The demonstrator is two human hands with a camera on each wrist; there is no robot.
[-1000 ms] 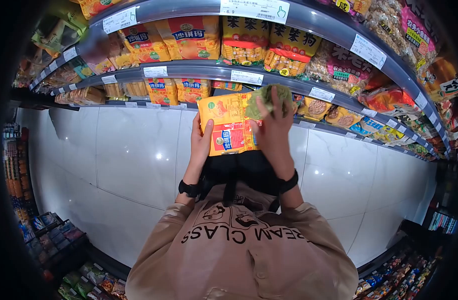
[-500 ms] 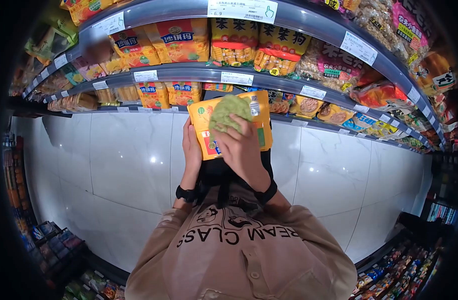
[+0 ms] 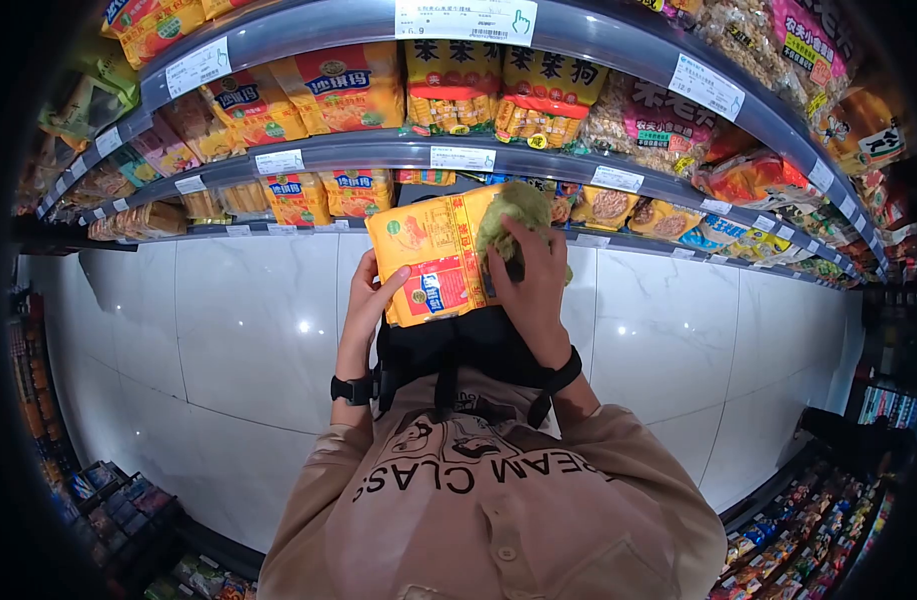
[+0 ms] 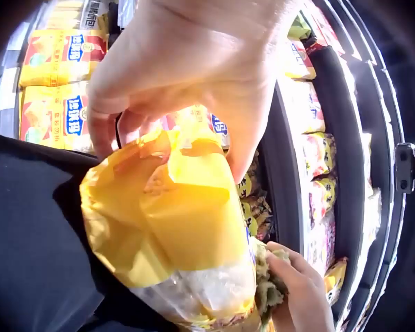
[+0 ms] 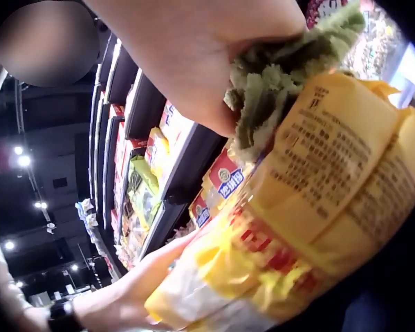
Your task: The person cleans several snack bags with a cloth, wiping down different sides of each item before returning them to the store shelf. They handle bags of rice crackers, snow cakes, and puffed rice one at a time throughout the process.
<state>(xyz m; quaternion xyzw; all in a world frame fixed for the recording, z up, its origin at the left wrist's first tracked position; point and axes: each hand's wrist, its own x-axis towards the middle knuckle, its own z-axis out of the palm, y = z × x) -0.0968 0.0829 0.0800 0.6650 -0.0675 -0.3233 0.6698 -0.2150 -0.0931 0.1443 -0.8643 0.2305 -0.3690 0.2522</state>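
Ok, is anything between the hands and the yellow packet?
The green cloth, bunched in the right hand, comes at least partly between that hand and the yellow packet. Nothing visible separates the left hand from the packet, which it grips directly.

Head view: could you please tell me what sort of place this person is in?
Most likely a snack aisle in a shop or supermarket: tiered shelves hold rows of packaged snacks, and price labels run along their front edges.
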